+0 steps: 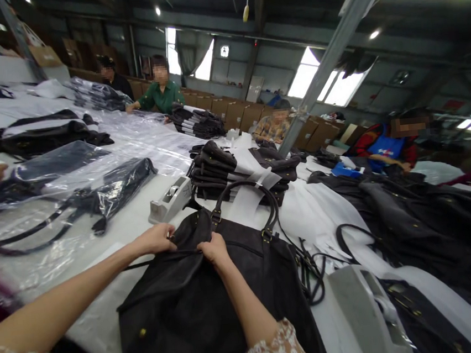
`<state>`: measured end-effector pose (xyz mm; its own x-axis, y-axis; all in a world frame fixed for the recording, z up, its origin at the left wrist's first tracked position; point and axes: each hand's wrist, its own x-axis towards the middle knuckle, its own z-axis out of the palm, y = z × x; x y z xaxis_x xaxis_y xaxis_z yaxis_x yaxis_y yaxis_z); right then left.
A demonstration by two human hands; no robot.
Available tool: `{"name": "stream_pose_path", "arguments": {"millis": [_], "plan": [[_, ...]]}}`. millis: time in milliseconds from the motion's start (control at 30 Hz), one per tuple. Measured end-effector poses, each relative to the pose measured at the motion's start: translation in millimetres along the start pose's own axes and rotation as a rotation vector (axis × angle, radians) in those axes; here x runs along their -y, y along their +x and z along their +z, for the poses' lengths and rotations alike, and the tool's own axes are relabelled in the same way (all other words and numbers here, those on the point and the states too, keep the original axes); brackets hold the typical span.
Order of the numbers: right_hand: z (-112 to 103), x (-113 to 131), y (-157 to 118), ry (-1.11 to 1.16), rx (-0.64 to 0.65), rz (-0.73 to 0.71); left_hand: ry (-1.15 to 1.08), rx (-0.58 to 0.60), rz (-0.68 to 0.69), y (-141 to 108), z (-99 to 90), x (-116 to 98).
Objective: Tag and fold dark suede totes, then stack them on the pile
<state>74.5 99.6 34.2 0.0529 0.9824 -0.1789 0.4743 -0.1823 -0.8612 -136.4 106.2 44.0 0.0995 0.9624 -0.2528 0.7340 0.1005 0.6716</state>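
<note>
A large black handbag (181, 309) lies in front of me on the white table, its two looped handles (273, 195) pointing away from me. My left hand (158, 239) grips the bag's upper left corner, fingers curled over the edge. Close by, my right hand (215, 249) pinches the top edge near the left handle base, thumb on top. The fingertips of both hands are partly hidden by the bag. Dark straps (312, 280) trail off its right side.
A grey tape dispenser (170, 200) stands beyond my left hand; a bigger one (367, 313) is at right. Folded black bags (218, 170) are stacked ahead. Plastic-wrapped bags (124, 190) lie left, more black bags (415, 226) right. A metal post (325, 68) rises behind. Several people work around the table.
</note>
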Motion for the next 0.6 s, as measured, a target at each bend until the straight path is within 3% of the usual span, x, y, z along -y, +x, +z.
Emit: {"name": "stream_pose_path", "arguments": {"millis": [167, 300, 367, 433, 500, 567, 600], "plan": [[5, 1, -8, -0.102, -0.090, 0.031, 0.082, -0.176, -0.009, -11, -1.9, 10], [3, 9, -9, -0.068, -0.069, 0.059, -0.001, -0.363, 0.153, -59, -30.9, 20], [-2, 18, -12, -0.066, -0.084, 0.025, -0.136, -0.339, 0.141, -94, -39.6, 20], [-8, 28, -18, -0.118, -0.115, -0.174, -0.264, -0.180, 0.119, -127, -37.0, 17], [-12, 37, -26, -0.254, -0.043, -0.506, -0.300, -0.074, 0.168, -153, -25.9, 12], [-11, 43, -33, -0.445, 0.171, -0.792, -0.270, -0.107, 0.196, -169, -12.9, 6], [-9, 46, -35, -0.539, 0.284, -0.870, -0.252, -0.157, 0.197, -173, -7.4, 5]]}}
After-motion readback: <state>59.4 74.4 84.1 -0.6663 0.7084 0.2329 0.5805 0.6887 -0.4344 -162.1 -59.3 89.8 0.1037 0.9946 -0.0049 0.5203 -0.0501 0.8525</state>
